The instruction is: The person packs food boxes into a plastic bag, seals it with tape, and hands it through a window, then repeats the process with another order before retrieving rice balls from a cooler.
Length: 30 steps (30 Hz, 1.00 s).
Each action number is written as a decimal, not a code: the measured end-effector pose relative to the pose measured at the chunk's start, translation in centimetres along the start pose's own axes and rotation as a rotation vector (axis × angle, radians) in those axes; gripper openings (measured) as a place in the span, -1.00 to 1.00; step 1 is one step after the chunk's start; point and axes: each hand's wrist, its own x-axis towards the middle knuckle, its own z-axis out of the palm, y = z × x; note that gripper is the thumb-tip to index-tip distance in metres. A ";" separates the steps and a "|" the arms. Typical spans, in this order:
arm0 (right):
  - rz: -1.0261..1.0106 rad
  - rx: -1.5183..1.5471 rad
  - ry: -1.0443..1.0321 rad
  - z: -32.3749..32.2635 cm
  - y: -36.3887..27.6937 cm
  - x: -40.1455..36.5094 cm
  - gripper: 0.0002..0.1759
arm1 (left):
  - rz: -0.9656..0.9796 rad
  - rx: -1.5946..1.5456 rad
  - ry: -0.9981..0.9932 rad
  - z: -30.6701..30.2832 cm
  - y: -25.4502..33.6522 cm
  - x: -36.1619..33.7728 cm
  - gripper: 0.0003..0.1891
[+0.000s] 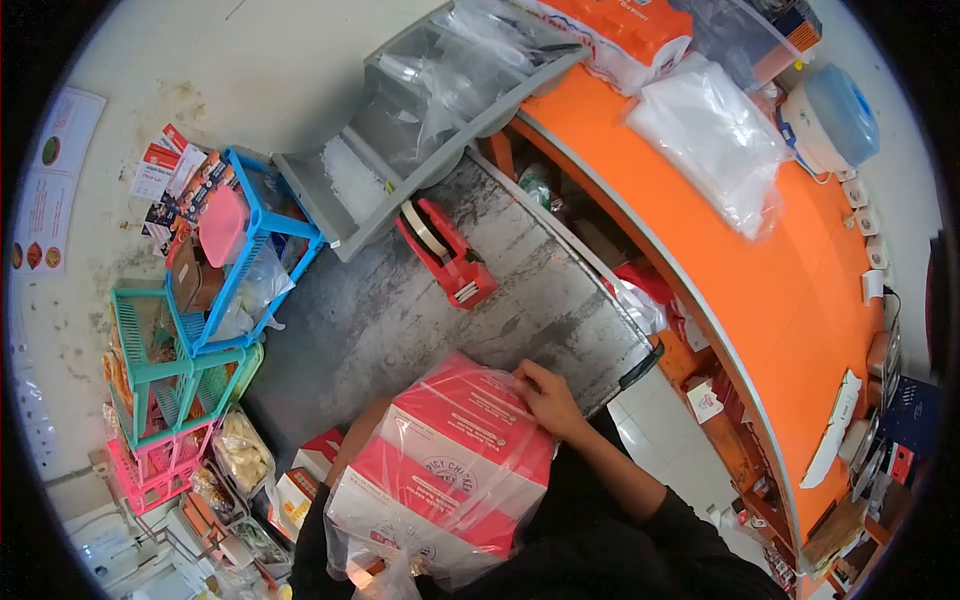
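Note:
Two or more red-and-white food boxes [445, 470], marked "spicy chicken", are held against my body inside a clear plastic bag [400, 572]. My right hand [548, 400] is closed at the upper right edge of the boxes, its bent fingers pinching the bag's film there. On the other side, my left hand [368, 420] reaches behind the boxes; its fingers are hidden. The red tape dispenser [447, 252] with a roll of tape stands on the dark metal table [350, 340] beyond the boxes.
A grey divided bin [400, 180] holding plastic bags borders the table's far side. Blue [255, 250] and green baskets [180, 370] stand at left. An orange counter [760, 310] curves along the right, bearing a stack of clear bags [710, 140].

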 end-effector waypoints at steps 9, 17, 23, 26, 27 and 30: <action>0.135 -0.082 -0.468 -0.6 -1.1 3.7 -0.66 | 0.144 0.416 0.023 3.0 0.9 2.9 -0.72; -0.277 -0.124 -0.246 0.5 0.5 1.8 -0.66 | -0.140 -0.288 0.192 2.6 2.0 8.0 -0.76; -0.012 0.241 -0.292 0.6 -0.3 2.3 -0.60 | -0.119 -0.906 0.019 3.2 3.1 8.9 -0.90; -0.010 0.126 -0.090 1.4 -1.0 2.2 -0.63 | 0.166 -0.546 0.059 -0.4 5.0 8.1 -0.75; -0.069 -0.074 0.039 1.7 -1.3 1.7 -0.63 | 0.165 -0.541 0.053 -1.1 5.7 7.8 -0.75; -0.553 -0.250 0.232 2.2 -3.1 -0.1 -0.62 | 0.347 0.172 0.227 -2.3 6.9 7.4 -0.61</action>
